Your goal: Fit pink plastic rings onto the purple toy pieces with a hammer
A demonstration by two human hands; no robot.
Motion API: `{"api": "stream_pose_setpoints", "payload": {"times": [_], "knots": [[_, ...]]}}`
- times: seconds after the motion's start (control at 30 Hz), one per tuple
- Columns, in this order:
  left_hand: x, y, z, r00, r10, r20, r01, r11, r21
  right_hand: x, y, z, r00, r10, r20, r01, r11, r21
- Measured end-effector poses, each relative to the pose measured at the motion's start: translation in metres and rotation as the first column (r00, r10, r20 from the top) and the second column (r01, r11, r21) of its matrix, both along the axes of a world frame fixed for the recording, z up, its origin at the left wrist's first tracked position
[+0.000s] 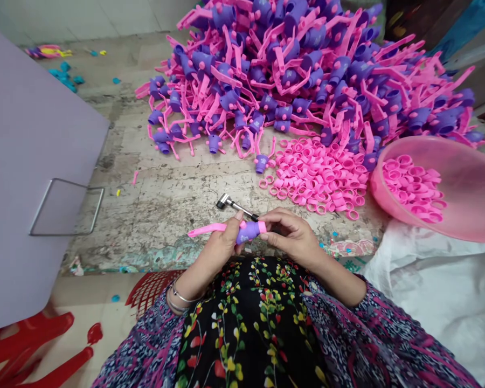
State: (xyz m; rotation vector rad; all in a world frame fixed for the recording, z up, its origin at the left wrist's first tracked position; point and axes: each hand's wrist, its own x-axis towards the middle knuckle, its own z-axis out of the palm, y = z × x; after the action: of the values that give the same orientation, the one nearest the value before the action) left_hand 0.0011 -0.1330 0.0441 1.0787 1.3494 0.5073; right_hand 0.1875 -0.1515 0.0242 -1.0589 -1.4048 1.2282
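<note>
Rings [316, 175] block ahead-right; leftward tabletop [157, 199] seems passable.

On the left is a big light purple board [32, 151] with a bent metal loop [60, 234]. Blue bits [64, 78] lie far left. Red bars [44, 333] stick out near left. A crumpled white sheet [440, 291] is near right.

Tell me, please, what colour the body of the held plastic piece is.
The body is purple, clearest in the head view.
</note>
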Motion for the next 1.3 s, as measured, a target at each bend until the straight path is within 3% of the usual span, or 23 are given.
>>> {"api": "stream_pose_setpoints", "payload": {"times": [0.17, 0.27, 0.4, 0.67, 1.07, 1.3], "knots": [[-0.002, 0.001, -0.004, 1.000, 0.003, 0.031, -0.003, 1.000, -0.008, -0.002, 0.003, 0.006, 0.999, -0.003, 0.042, 0.001, 0.998, 0.057], [0.001, 0.004, -0.008, 0.984, 0.003, 0.180, 0.011, 0.997, -0.073, -0.006, 0.005, 0.012, 1.000, -0.010, 0.026, 0.009, 0.999, 0.040], [0.008, 0.008, -0.011, 0.914, 0.024, 0.406, 0.062, 0.978, -0.197, -0.014, 0.006, 0.014, 0.997, -0.068, -0.033, 0.069, 0.997, 0.029], [0.014, 0.008, -0.011, 0.804, 0.079, 0.589, 0.143, 0.937, -0.320, -0.016, 0.005, 0.018, 0.997, -0.072, 0.010, 0.072, 0.995, 0.073], [0.013, 0.007, -0.018, 0.761, 0.102, 0.640, 0.185, 0.912, -0.366, -0.015, 0.001, 0.019, 0.990, -0.011, 0.138, -0.004, 0.994, 0.111], [0.011, 0.008, -0.021, 0.763, 0.060, 0.644, 0.203, 0.923, -0.326, -0.009, 0.004, 0.012, 0.944, -0.018, 0.331, -0.082, 0.955, 0.284]]}}
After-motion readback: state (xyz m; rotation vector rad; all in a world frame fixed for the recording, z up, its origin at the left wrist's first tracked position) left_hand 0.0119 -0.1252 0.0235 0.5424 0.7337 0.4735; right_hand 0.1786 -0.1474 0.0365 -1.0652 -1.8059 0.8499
